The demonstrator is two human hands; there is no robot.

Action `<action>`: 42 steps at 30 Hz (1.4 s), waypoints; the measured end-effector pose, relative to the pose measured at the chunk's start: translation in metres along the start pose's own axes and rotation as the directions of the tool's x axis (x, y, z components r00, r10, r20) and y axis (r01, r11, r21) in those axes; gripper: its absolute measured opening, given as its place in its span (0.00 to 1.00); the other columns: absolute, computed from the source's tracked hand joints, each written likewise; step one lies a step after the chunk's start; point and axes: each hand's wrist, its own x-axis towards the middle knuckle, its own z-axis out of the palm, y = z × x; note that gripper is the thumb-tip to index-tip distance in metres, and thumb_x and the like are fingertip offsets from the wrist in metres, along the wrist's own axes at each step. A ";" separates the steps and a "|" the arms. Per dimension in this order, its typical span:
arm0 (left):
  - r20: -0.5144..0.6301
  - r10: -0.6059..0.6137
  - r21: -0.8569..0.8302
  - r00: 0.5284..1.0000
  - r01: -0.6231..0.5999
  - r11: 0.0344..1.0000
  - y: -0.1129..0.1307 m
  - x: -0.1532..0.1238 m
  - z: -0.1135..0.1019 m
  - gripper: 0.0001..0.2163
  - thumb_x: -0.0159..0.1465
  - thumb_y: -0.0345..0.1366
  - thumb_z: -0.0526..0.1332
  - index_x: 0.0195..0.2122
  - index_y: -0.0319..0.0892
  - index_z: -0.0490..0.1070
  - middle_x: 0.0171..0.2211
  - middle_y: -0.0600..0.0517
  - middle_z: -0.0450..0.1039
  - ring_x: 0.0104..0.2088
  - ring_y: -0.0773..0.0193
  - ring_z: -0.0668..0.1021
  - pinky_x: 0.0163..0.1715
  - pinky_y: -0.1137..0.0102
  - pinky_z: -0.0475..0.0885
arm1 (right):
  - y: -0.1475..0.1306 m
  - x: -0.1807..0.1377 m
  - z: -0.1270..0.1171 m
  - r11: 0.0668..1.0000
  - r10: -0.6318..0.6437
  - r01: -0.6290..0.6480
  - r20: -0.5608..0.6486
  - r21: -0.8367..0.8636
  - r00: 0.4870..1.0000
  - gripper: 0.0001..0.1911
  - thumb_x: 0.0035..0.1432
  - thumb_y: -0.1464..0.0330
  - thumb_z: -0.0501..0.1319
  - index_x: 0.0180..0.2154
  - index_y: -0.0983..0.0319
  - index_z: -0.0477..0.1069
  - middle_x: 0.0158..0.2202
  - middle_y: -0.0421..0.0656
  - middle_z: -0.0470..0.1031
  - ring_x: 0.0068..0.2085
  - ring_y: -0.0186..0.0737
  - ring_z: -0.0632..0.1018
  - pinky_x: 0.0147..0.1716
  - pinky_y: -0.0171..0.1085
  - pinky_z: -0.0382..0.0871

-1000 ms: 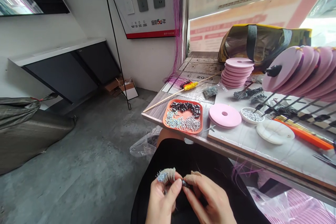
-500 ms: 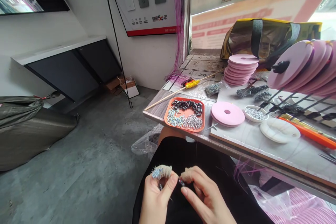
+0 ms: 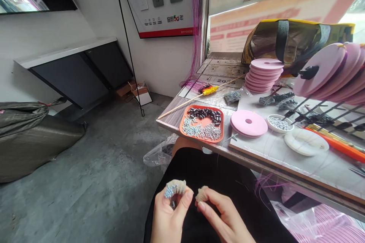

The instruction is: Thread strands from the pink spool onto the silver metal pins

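My left hand (image 3: 168, 216) and my right hand (image 3: 221, 218) meet over my lap, low in the frame. The left forefinger wears a tan wrap with a cluster of small blue-grey tubes (image 3: 170, 190) stuck on its tip. The right forefinger wears a similar tan finger wrap (image 3: 202, 193). Both hands pinch something very small between thumb and fingertips; it is too small to make out. An orange tray (image 3: 182, 124) on the table's near corner holds dark beads, blue-grey tubes and silver pieces.
The table (image 3: 168, 119) stands ahead on the right with a pink disc (image 3: 248, 123), a stack of pink discs (image 3: 264, 76), a row of discs on a rod (image 3: 333, 74), a small white bowl (image 3: 279, 123), a white ring (image 3: 306, 141) and a long stick (image 3: 196, 97). Grey sacks (image 3: 34, 136) lie on the floor, left.
Both hands have sunk slightly lower and moved a little apart; a small dark piece seen between the fingertips earlier is hidden now. The view has shifted slightly right.
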 end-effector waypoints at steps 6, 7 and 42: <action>0.240 -0.302 -0.284 0.923 0.364 0.887 -0.004 0.008 -0.003 0.16 0.49 0.46 0.67 0.22 0.39 0.66 0.14 0.63 0.46 0.14 0.78 0.47 0.14 0.77 0.43 | -0.003 -0.003 0.000 0.991 0.066 -0.068 0.021 0.112 0.998 0.17 0.60 0.57 0.52 0.24 0.61 0.58 0.24 0.37 0.58 0.27 0.34 0.61 0.29 0.32 0.58; 0.258 -0.321 -0.313 0.911 0.394 0.864 -0.004 0.008 -0.002 0.16 0.48 0.45 0.68 0.22 0.39 0.66 0.14 0.64 0.45 0.14 0.78 0.47 0.14 0.78 0.43 | -0.002 -0.004 0.000 0.992 0.059 -0.060 0.010 0.112 0.998 0.17 0.60 0.58 0.53 0.25 0.61 0.58 0.24 0.37 0.58 0.27 0.34 0.61 0.29 0.31 0.58; 0.692 -0.479 -0.536 0.540 0.829 0.160 -0.005 0.008 0.003 0.07 0.49 0.29 0.64 0.24 0.36 0.64 0.11 0.62 0.54 0.09 0.83 0.51 0.08 0.85 0.42 | -0.016 -0.003 0.002 0.981 0.059 -0.050 -0.047 0.185 0.997 0.14 0.61 0.63 0.54 0.25 0.63 0.65 0.24 0.39 0.66 0.29 0.36 0.70 0.32 0.32 0.63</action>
